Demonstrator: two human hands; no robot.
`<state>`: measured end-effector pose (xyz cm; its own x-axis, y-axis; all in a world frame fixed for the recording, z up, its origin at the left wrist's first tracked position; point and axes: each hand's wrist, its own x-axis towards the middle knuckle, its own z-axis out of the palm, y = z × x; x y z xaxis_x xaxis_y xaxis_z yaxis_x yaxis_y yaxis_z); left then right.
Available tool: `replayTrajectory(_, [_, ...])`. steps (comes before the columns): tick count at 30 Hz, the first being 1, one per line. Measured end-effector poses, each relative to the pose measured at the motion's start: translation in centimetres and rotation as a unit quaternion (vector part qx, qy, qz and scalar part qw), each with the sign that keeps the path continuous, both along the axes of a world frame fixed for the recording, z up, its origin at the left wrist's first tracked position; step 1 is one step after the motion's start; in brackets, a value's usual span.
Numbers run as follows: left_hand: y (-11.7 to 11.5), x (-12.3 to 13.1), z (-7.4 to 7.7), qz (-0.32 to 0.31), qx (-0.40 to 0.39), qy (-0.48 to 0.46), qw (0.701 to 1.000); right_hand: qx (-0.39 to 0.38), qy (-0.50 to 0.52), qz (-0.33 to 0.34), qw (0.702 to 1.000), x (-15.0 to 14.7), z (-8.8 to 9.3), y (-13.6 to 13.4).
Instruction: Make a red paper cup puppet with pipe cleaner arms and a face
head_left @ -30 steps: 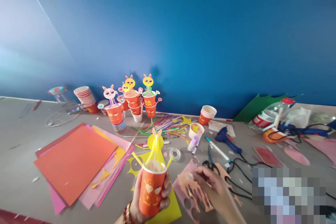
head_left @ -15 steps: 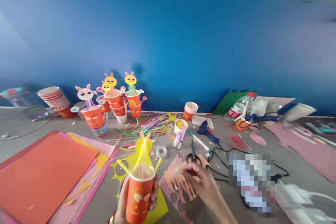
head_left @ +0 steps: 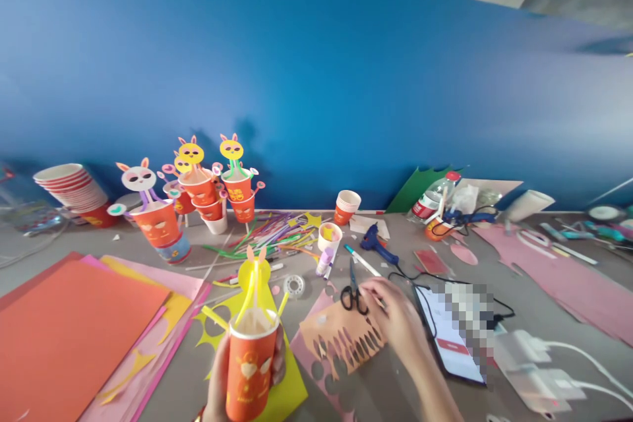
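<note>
Far left sat a stack of red-rimmed paper cups (head_left: 74,190), near it flat sheets of orange card (head_left: 74,323) over pink and yellow ones. Finished bunny cups (head_left: 198,184) stood along the blue wall. Left hand (head_left: 222,379) was clamped around an orange paper cup (head_left: 247,369), upright, low centre, yellow straws and a yellow bunny head (head_left: 254,273) sticking out the top. Loose coloured straws (head_left: 277,234) lay behind, a clear tape roll (head_left: 294,285) just right. Right hand (head_left: 398,316) rested, fingers curled together, on a peach card sheet with cut slots (head_left: 341,343), beside black-handled scissors (head_left: 352,293). Blue glue gun (head_left: 376,245) farther off, phone (head_left: 452,336) right of the hand.
</note>
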<state>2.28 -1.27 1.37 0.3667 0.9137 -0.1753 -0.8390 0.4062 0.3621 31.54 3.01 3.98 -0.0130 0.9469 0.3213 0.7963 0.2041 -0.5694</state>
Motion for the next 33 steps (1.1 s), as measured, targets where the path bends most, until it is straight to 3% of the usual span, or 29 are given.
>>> replayTrajectory(3, [0.2,-0.1,-0.3,0.006,0.001,0.0,1.0,-0.002,-0.014,0.051,0.999,-2.4,0.4,1.0])
replayTrajectory(6, [0.2,-0.3,-0.4,0.01,0.003,0.004,1.0,0.001,-0.076,0.022,0.997,-2.7,0.0,1.9])
replayTrajectory(10, [0.0,-0.4,-0.1,0.011,-0.017,0.006,1.0,-0.004,-0.213,-0.071,0.975,0.4,-1.3,3.0])
replayTrajectory(18, [0.1,-0.1,-1.0,-0.035,-0.002,0.003,0.999,-0.033,-0.294,-0.197,0.935,6.8,-2.7,8.7])
replayTrajectory(25, [0.4,0.0,-1.5,-0.008,0.012,-0.011,1.0,-0.096,-0.309,-0.193,0.926,8.1,-5.0,13.6])
replayTrajectory(33, [0.7,0.1,-1.8,-0.038,0.048,0.008,0.998,-0.09,-0.32,-0.197,0.922,8.9,-5.8,15.3])
